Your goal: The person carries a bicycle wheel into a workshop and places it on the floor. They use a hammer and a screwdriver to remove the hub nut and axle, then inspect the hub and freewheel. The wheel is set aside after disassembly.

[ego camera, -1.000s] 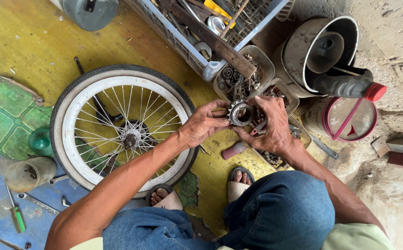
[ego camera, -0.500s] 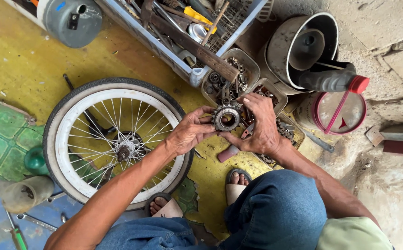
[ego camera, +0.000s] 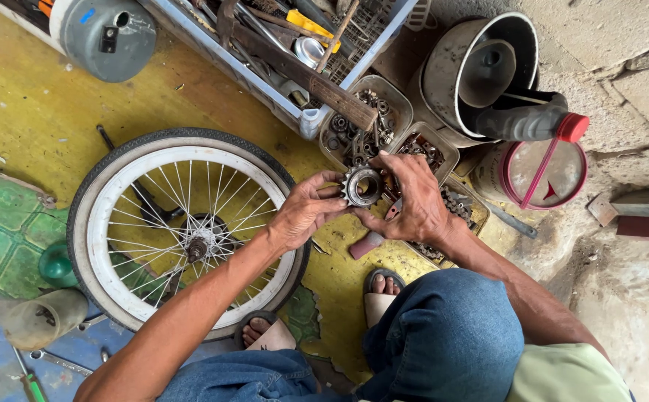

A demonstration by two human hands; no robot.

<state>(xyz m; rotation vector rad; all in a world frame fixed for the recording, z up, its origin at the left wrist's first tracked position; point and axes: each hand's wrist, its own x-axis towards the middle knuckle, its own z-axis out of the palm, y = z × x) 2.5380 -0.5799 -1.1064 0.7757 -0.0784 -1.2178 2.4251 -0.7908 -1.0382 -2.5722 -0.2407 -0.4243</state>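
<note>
A small, dark grey steel bicycle sprocket (ego camera: 362,185), a toothed ring with a round open centre, is held up off the floor between both hands. It faces upward toward the camera, so its ring of short teeth and its hollow middle show plainly. The metal looks dull and greasy. It sits just to the right of the white-rimmed spoked bicycle wheel (ego camera: 183,231) that lies flat on the yellow floor, level with the wheel's upper right edge and clear of the tyre.
</note>
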